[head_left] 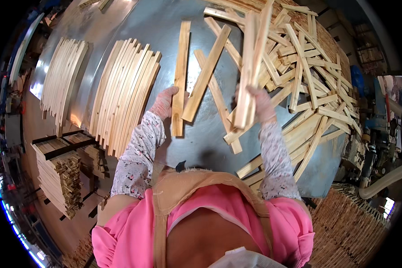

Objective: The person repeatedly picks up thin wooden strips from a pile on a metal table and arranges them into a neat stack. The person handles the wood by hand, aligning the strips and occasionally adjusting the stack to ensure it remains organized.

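My left hand is closed round a wooden slat. Its fingertips show past the slat's right edge. A second slat slants just to the right of those fingertips; I cannot tell whether they touch it. My right hand grips a pair of long pale slats that point away from me, one partly over the other. Between my hands more loose slats, one of them a leaning slat, lie crossed on the metal table. Both hands appear to wear thin pinkish gloves.
To the right spreads a jumbled heap of slats. On the left, two rows of slats lie side by side, a nearer row and a farther row. A stacked pile stands below the table's left edge, another stack at lower right.
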Tool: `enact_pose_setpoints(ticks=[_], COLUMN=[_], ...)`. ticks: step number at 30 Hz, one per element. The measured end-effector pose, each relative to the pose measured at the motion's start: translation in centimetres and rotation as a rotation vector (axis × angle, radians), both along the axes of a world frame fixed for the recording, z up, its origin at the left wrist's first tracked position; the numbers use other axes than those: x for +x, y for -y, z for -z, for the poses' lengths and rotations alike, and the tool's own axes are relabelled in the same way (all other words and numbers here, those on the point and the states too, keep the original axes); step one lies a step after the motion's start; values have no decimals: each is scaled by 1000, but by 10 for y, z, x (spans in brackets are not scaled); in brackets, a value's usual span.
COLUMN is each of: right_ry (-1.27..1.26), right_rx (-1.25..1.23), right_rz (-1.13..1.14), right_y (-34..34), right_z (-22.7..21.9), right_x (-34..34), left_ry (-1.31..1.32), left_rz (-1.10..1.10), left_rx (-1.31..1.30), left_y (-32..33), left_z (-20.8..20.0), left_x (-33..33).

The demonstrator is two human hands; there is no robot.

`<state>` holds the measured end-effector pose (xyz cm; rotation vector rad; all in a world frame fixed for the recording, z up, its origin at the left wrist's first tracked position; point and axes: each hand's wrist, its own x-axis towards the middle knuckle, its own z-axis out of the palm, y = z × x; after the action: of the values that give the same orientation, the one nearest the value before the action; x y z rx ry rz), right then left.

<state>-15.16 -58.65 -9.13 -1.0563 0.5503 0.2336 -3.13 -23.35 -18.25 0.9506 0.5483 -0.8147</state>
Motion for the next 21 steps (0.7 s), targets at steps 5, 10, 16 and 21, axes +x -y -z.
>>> enact_pose_setpoints(ticks=[5,10,16,21], right_ry=[-106,55,103,-114], right_rx=[-251,-331,-395,-975], right_rz=[36,61,-85,-833], right_y=[-75,-145,-283,-348], right_z=[47,21,79,57], right_x=[-70,-73,-51,-15], left_ry=[180,304,291,1095], left_rz=[202,280,265,824], left_rx=[272,41,188,1357], left_y=[-47,-98,-131,-138], left_z=[-31,-35,4,-40], left_x=[-57,-71,-72,-100])
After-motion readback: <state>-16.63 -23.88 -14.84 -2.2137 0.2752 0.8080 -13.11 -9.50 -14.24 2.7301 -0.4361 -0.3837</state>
